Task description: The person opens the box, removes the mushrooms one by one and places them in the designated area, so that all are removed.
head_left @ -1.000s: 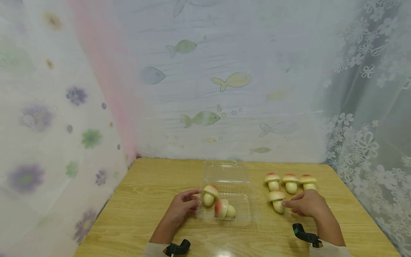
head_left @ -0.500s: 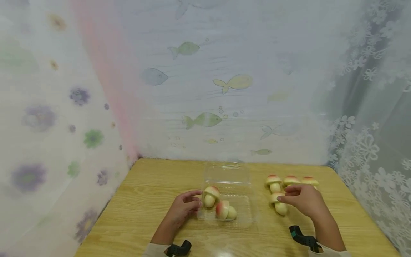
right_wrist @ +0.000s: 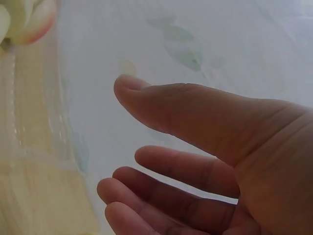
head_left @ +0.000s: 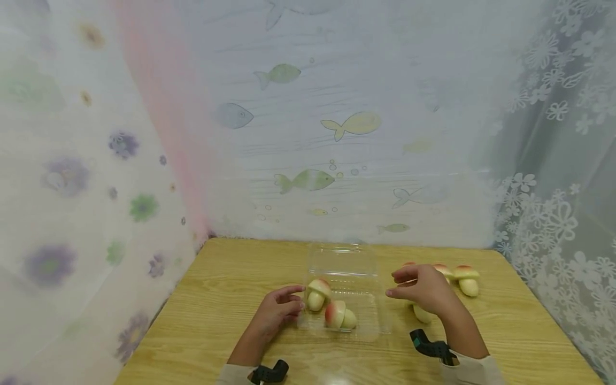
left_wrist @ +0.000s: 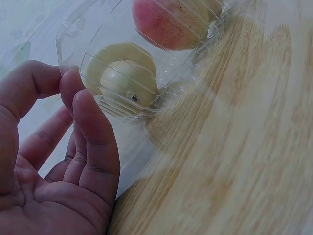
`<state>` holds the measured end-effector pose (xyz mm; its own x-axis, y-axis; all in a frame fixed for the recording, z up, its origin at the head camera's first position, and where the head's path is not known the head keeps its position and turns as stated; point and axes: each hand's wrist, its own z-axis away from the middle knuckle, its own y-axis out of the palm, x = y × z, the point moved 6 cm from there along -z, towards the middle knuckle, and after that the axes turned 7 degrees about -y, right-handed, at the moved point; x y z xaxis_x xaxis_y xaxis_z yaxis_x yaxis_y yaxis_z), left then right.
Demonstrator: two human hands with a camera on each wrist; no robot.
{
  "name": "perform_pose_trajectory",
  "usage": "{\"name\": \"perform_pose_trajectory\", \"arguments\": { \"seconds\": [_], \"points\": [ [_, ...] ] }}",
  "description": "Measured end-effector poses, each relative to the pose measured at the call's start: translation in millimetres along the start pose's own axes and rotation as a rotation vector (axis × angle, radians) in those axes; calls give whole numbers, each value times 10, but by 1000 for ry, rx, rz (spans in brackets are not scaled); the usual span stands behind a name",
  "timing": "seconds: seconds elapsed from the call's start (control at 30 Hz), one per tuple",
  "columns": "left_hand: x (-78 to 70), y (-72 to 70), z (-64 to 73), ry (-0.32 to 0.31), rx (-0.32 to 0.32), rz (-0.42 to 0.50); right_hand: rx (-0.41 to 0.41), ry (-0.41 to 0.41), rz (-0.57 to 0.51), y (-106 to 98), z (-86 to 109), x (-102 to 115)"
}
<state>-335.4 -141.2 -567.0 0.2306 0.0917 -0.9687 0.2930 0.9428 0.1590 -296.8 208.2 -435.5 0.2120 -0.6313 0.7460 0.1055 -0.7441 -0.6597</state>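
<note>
With my left hand (head_left: pixel 271 313) I am pinching the left edge of the clear clamshell container (head_left: pixel 367 306); light pressure should steady it without buckling the thin wall. Inside, the front toy mushroom (head_left: pixel 340 315) is lying sideways; the rear toy mushroom (head_left: pixel 317 295) is resting behind-left. My right hand (head_left: pixel 425 291) is hovering right of the container, thumb spread wide from fingers, holding nothing. Loose toy mushrooms (head_left: pixel 467 280) are sitting beyond, partly hidden; stem grips probably suit. The lid (head_left: pixel 343 262) is standing open behind.

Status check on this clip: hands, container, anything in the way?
Left hand pinching clear container by its edge. Right hand holding nothing. Two mushroom-shaped pieces inside, lid raised. Nothing seen in the way.
</note>
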Motion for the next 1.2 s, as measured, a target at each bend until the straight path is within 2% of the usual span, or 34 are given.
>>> {"name": "perform_pose_trajectory", "arguments": {
  "seconds": [0.17, 0.3, 0.43, 0.53, 0.67, 0.93, 1.2],
  "points": [
    [12, 5, -23, -5, -1, 7, 33, -16, -32, 159, -93, 88],
    [26, 8, -31, -11, -5, 8, 90, -30, -78, 315, -154, 137],
    [22, 11, -15, -5, -6, 13, 160, -83, -107, 506, -224, 204],
    [20, 6, 3, 0, -9, 16, 202, -117, -97, 641, -267, 249],
    [23, 0, 19, -7, -13, 7, 260, -116, -90, 775, -292, 288],
    [2, 12, -18, 0, -9, 4, 292, -105, 0, 842, -359, 333],
    [7, 12, 5, -20, -14, 6, 363, -121, 26, 935, -382, 301]
  ]
}}
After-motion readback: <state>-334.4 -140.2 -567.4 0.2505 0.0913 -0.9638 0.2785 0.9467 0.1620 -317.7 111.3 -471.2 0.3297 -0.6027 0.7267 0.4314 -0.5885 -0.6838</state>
